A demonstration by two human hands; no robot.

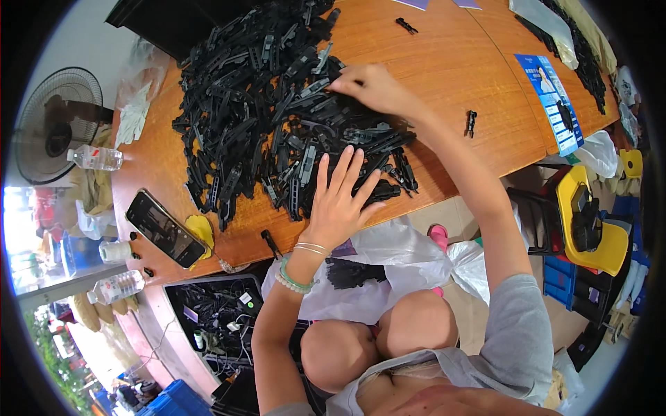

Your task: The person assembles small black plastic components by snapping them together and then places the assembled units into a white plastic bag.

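A large heap of black plastic clip-like parts (236, 118), some with grey pieces, covers the left and middle of the wooden table. My left hand (338, 204) lies palm down on the near edge of the heap, its fingers spread and nothing gripped. Bracelets circle that wrist. At the heap's right side, my right hand (378, 89) reaches in with its fingers bent and drawn together. Its fingertips touch the parts beside a grey piece; whatever lies between them is hidden.
Single black parts lie on the wooden table (430, 76) to the right. A phone (165, 227) rests at the left edge near a water bottle (97, 157). A fan (59, 125) stands far left. Below the edge are a bin of parts (208, 319) and white plastic bags (409, 243).
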